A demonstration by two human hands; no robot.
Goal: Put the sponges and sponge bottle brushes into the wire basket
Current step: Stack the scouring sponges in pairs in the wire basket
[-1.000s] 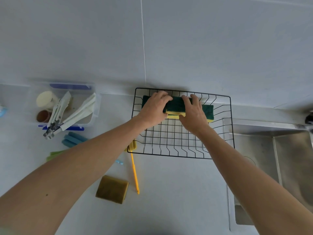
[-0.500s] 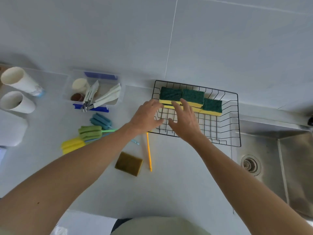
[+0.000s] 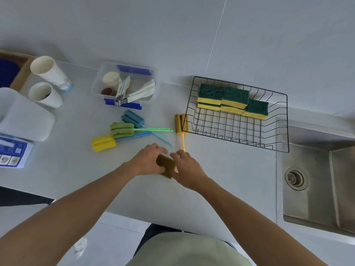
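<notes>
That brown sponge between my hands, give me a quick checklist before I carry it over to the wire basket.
1. Grip: left hand and right hand both touch the brown sponge; whether it is lifted, cannot tell.
2. Room in the wire basket: front part bare, ok.
3. Green-and-yellow sponges sit along the back of the basket, ok.
4. Path: orange bottle brush lies by the basket's left edge, its handle near your right hand, not ok.
5. Three other bottle brushes remain on the counter, not ok.
</notes>
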